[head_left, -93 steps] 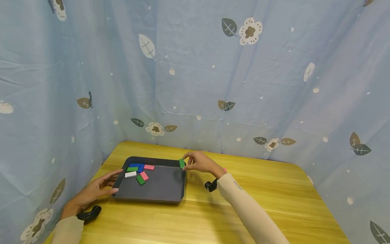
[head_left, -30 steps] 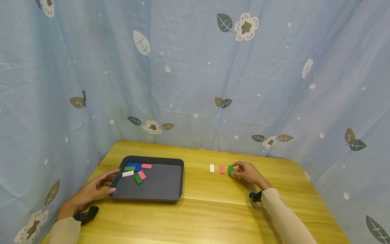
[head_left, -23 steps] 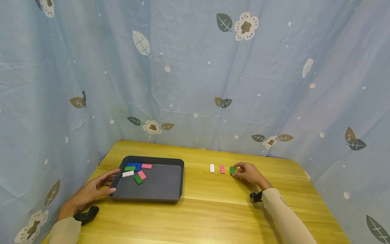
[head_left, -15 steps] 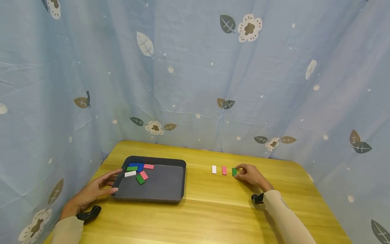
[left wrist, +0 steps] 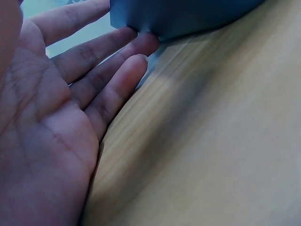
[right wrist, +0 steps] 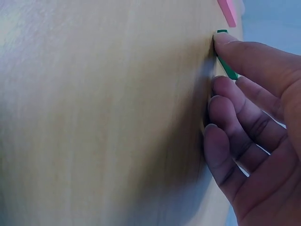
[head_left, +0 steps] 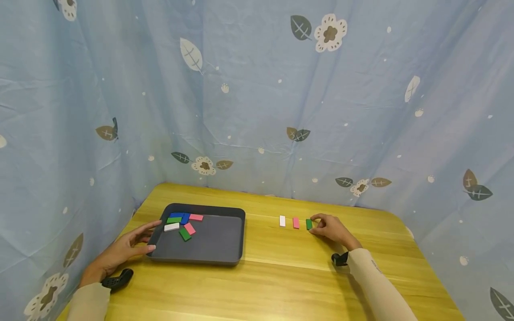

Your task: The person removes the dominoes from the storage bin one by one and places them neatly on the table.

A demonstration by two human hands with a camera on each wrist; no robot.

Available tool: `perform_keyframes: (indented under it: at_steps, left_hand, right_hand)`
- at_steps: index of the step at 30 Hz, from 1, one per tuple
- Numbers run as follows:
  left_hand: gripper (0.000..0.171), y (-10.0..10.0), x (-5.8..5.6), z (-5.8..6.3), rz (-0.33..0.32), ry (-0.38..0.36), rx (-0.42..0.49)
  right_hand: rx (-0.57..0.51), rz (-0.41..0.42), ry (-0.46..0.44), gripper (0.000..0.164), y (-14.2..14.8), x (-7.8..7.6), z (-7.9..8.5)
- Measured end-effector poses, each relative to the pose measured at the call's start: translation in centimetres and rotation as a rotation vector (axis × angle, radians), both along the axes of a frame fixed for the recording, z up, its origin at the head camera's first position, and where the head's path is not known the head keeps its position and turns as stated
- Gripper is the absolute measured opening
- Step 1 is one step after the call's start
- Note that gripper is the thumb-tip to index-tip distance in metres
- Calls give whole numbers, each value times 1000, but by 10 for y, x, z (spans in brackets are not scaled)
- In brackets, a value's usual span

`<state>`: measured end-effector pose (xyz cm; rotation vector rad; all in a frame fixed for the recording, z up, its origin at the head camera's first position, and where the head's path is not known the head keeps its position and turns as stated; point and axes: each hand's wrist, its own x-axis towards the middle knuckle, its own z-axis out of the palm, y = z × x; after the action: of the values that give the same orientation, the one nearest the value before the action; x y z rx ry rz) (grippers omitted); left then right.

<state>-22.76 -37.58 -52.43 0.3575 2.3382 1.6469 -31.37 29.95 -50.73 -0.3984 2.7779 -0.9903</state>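
Note:
My right hand (head_left: 332,229) pinches a small flat green block (head_left: 308,224) by its ends, between thumb and index finger, on the table. In the right wrist view this green block (right wrist: 227,68) shows beside the thumb, while the other fingers are loosely bent. To its left lie a pink block (head_left: 296,223) and a white block (head_left: 282,221), spaced apart in a row. My left hand (head_left: 122,254) rests at the left side of a dark grey tray (head_left: 217,240), fingers extended. The left wrist view has fingertips touching the tray's outer wall (left wrist: 183,19).
Inside the tray's left part lie several blocks: blue (head_left: 184,218), pink (head_left: 189,228), green (head_left: 185,234) and white (head_left: 172,227) among them. A blue patterned curtain (head_left: 257,111) hangs behind and beside the yellow wooden table (head_left: 241,294).
My right hand has carried the green block from the tray's far right corner to the table right of the pink block, then shifted it slightly rightward. My left hand has stayed at the tray.

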Motion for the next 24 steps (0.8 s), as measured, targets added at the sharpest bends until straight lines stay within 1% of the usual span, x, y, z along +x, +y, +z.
perform_keyframes:
  at_steps: [5, 11, 14, 19, 24]
  left_hand:
    - [68, 0, -1, 1, -17, 11, 19]
    - [68, -1, -2, 2, -16, -13, 38]
    - [69, -1, -2, 2, -14, -9, 33]
    - [69, -2, -1, 2, -23, -14, 35]
    - [69, -3, -2, 0, -26, 4, 15]
  right_hand:
    - [-52, -23, -12, 49, -1, -1, 3]
    - [-72, -23, -6, 48, -10, -2, 12]
    - [-55, -24, 16, 48, -19, -4, 17]
    - [-18, -4, 83, 45, -35, -6, 24]
    - [-31, 40, 106, 46, -51, -8, 30]
